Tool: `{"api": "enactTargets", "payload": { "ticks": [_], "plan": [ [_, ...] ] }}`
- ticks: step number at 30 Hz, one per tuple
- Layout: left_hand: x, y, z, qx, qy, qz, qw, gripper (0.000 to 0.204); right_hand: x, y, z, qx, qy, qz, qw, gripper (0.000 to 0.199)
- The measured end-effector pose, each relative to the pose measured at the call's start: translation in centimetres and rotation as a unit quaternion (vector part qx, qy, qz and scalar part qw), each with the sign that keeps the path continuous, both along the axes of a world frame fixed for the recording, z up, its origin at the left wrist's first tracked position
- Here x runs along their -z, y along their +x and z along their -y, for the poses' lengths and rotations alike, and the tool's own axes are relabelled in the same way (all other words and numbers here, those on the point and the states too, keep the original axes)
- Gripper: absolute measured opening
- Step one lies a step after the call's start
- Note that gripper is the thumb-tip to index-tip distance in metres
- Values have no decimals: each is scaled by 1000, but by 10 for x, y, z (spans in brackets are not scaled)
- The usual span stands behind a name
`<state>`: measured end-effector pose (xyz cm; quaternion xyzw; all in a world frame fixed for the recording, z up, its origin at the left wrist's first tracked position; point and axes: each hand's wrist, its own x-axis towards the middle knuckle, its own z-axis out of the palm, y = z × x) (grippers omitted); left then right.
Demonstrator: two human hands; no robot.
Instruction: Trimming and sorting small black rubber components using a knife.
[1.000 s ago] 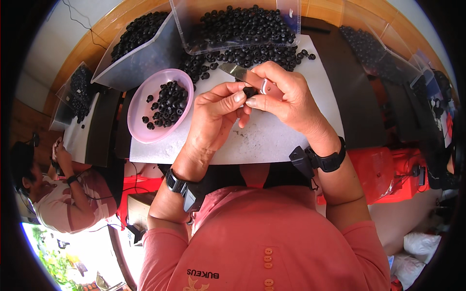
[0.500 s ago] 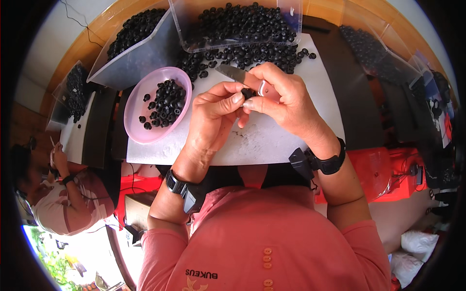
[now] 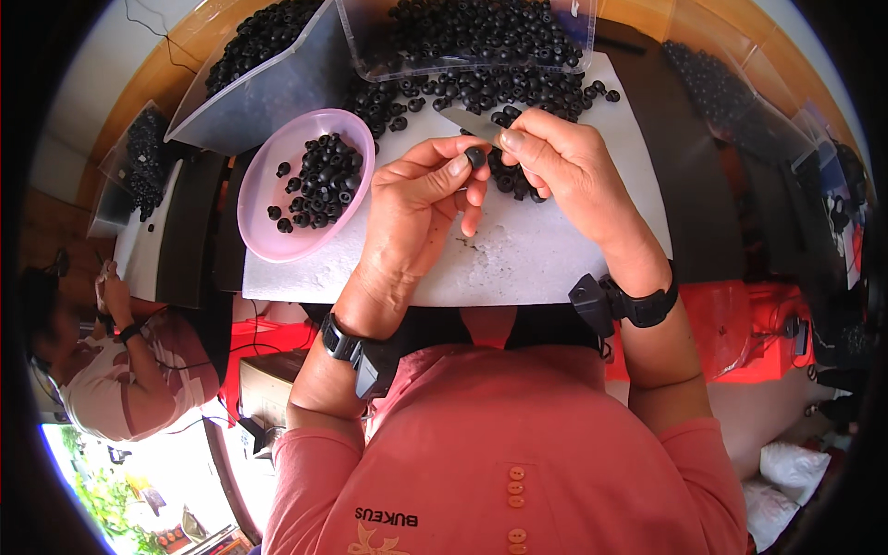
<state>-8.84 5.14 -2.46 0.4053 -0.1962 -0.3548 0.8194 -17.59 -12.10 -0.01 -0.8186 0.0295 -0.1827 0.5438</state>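
My left hand (image 3: 421, 199) pinches a small black rubber piece (image 3: 475, 156) between thumb and forefinger above the white board (image 3: 536, 259). My right hand (image 3: 564, 166) grips a small blade (image 3: 467, 122) whose tip points left, just above that piece. Under and beyond both hands lies a heap of loose black pieces (image 3: 462, 92). A pink bowl (image 3: 268, 231) to the left of my left hand holds several more of the black pieces.
A clear plastic tub (image 3: 462, 37) full of black pieces stands at the far edge, with a grey tray (image 3: 268, 83) of them to its left. More bins sit far left and far right. Another person (image 3: 111, 361) sits at lower left.
Both hands have drifted slightly apart, so the blade now shows above the black piece. The pink bowl and the heap lie as before.
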Motion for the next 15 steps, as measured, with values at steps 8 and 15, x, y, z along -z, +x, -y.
{"api": "enactTargets", "payload": {
  "ticks": [8, 15],
  "plan": [
    [2, 0, 1, 7, 12, 3, 1000, 18, 2, 0, -3, -4, 0, -8, 1000, 30],
    [0, -1, 0, 12, 22, 4, 1000, 17, -1, -1, -4, -6, -26, -25, 999, 30]
  ]
}}
